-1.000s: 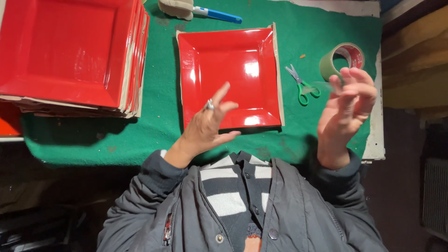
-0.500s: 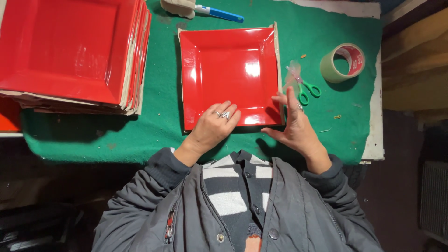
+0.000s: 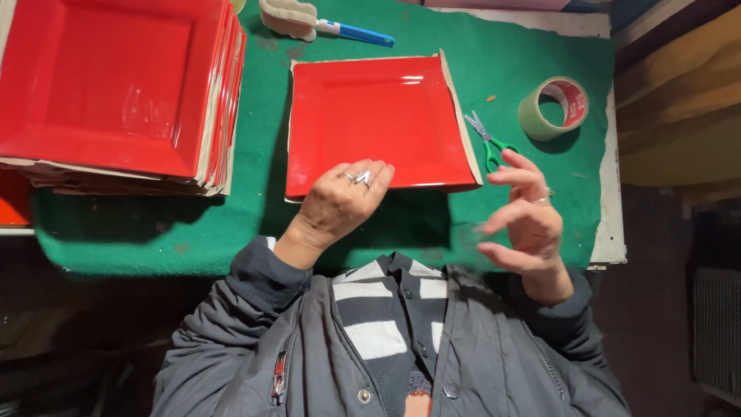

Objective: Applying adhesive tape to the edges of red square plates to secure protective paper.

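Red plate: single square red plate [image 3: 370,123] lies flat on the green cloth [image 3: 494,69], mid-table, on a pale backing sheet that shows along its right and near edges.
Plate axis: square, so no real long axis; edges run nearly parallel to the table edge, turned slightly so the right edge slants from far-left to near-right.
Left hand: left hand [image 3: 340,205] rests palm-down on the near edge of the plate, fingers together and flat, rings showing. Not closed around anything; looks like it is pinning the plate so it doesn't slide.
Right hand: right hand [image 3: 525,224] is raised off the cloth at the near right, fingers spread and loosely curled, holding nothing that I can make out. Fingertip area is motion-blurred.
Nearest to right hand: green-handled scissors [image 3: 488,141], just right of the plate, blades pointing far-left. Kept within reach, by the look of it.
Tape: roll of tape [image 3: 553,108] sits far-right of the scissors.
Stack: pile of matching red plates [image 3: 116,85] at far left, apart from the single one.
Tool: blue-handled tool [image 3: 324,22] lies at the far edge.
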